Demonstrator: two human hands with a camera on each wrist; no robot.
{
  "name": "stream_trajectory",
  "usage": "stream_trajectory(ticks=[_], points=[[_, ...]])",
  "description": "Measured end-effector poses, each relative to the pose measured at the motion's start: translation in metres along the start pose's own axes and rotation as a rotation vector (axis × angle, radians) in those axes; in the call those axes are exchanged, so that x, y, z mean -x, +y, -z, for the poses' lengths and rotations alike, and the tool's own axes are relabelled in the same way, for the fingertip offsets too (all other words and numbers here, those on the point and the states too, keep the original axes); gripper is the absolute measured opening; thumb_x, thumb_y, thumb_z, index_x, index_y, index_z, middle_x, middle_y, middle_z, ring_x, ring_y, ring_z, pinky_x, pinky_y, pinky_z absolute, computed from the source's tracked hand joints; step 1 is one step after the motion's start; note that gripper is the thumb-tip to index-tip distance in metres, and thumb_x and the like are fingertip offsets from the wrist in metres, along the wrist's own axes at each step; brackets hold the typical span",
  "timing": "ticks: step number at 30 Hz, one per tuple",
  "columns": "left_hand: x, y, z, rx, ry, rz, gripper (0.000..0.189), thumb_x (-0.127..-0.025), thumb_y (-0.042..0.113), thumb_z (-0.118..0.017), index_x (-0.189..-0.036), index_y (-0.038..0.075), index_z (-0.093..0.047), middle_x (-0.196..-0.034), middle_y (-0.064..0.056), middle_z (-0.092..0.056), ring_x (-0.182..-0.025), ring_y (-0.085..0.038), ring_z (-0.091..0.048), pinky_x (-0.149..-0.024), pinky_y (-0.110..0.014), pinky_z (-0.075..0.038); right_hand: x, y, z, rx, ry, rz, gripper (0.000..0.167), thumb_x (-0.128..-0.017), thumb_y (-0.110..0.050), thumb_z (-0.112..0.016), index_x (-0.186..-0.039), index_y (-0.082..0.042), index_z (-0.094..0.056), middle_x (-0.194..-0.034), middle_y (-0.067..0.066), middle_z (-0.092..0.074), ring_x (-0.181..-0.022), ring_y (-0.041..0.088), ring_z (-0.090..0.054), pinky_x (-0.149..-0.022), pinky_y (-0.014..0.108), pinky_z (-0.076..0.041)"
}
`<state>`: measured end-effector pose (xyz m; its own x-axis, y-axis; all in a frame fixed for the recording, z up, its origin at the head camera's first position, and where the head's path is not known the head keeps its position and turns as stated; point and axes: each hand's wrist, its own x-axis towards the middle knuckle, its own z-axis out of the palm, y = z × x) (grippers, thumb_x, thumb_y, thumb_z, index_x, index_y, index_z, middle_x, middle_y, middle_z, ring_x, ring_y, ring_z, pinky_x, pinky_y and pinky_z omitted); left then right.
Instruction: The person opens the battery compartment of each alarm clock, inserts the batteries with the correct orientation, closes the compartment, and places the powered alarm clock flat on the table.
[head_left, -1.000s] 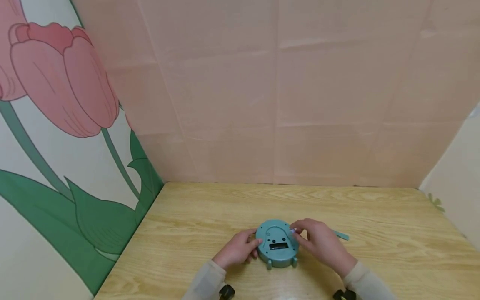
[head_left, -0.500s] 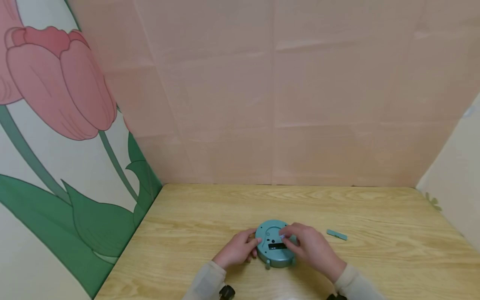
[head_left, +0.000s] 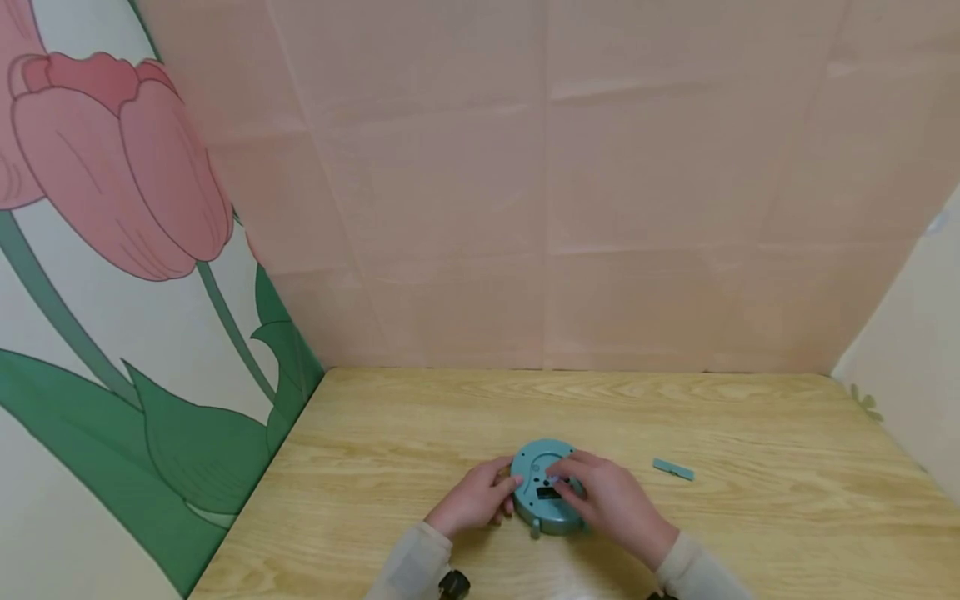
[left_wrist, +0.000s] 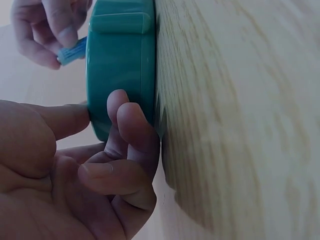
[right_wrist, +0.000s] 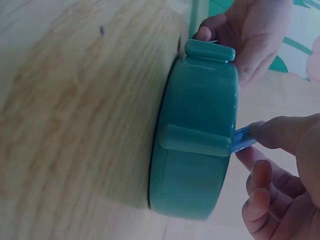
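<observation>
A round teal alarm clock (head_left: 531,500) lies face down on the wooden table, its back up and a dark battery slot (head_left: 547,493) uncovered. My left hand (head_left: 476,496) grips its left edge, thumb on the back and fingers along the side. My right hand (head_left: 611,504) pinches a small blue battery (right_wrist: 242,139) between thumb and finger, tilted, with its lower end at the clock's back. In the left wrist view the battery (left_wrist: 73,51) shows one end past the fingers. Two stubby feet stick out from the clock's side in the right wrist view.
A thin teal battery cover (head_left: 673,469) lies on the table (head_left: 787,467) to the right of the clock. Behind the table hangs a pink sheet (head_left: 547,208), and a wall with painted tulips (head_left: 120,167) stands at the left.
My right hand has moved left with the battery, from the clock's right edge to over the slot. The left hand keeps its grip and the clock stays put.
</observation>
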<state>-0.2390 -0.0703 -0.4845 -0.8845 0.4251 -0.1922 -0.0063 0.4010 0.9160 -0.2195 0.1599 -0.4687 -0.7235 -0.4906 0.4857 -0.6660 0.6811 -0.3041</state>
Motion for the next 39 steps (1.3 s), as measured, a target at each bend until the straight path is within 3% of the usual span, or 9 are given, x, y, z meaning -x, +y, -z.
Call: stream_trajectory(ticks=[22, 32, 39], points=[[-0.002, -0.001, 0.002, 0.004, -0.023, -0.002, 0.045, -0.106, 0.026, -0.051, -0.149, 0.011, -0.047, -0.073, -0.008, -0.064, -0.057, -0.014, -0.054, -0.051, -0.028, -0.049, -0.002, -0.004, -0.013, 0.05, -0.084, -0.009, 0.016, -0.084, -0.013, -0.081, -0.096, -0.021, -0.075, -0.092, -0.009, -0.063, -0.072, 0.002, -0.059, -0.057, 0.02, -0.05], [-0.002, 0.0, 0.003, 0.018, -0.024, 0.015, 0.046, -0.106, 0.026, -0.052, -0.149, 0.01, -0.047, -0.074, -0.008, -0.063, -0.058, -0.015, -0.055, -0.052, -0.029, -0.049, -0.004, -0.008, -0.013, 0.06, -0.122, -0.078, 0.009, -0.089, -0.026, -0.077, -0.097, -0.023, -0.077, -0.09, -0.01, -0.062, -0.069, -0.003, -0.051, -0.054, 0.018, -0.044], [-0.003, 0.0, 0.002, 0.007, -0.021, 0.019, 0.046, -0.106, 0.025, -0.052, -0.149, 0.008, -0.046, -0.074, -0.008, -0.064, -0.058, -0.015, -0.055, -0.052, -0.029, -0.05, -0.005, -0.012, -0.013, 0.041, -0.136, -0.119, 0.007, -0.088, -0.022, -0.078, -0.095, -0.022, -0.078, -0.088, -0.01, -0.06, -0.067, -0.003, -0.05, -0.052, 0.018, -0.042]])
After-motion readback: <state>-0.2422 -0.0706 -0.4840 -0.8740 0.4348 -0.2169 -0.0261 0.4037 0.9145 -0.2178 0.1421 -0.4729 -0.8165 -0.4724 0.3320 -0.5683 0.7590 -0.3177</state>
